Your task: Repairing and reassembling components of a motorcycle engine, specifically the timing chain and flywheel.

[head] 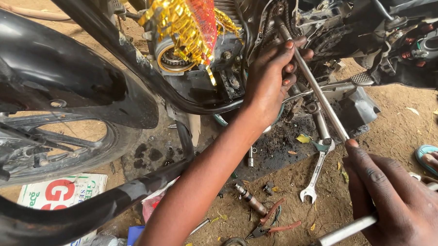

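A long steel socket wrench bar [320, 97] runs from the motorcycle's open engine case [293, 13] down to the lower right. My left hand [271, 77] reaches up and steadies the bar near the engine, its fingers wrapped around the shaft. My right hand [401, 199] grips the bar's cross handle [349, 227] at the bottom right. Gold tinsel [181, 22] hangs over the engine's left side.
The front wheel and black mudguard [57, 80] fill the left. On the sandy ground lie a combination spanner [317, 170], red-handled pliers [273, 225], small metal parts [248, 197] and an oily dark patch [278, 145]. Another person's foot in a teal sandal [436, 159] is at the right edge.
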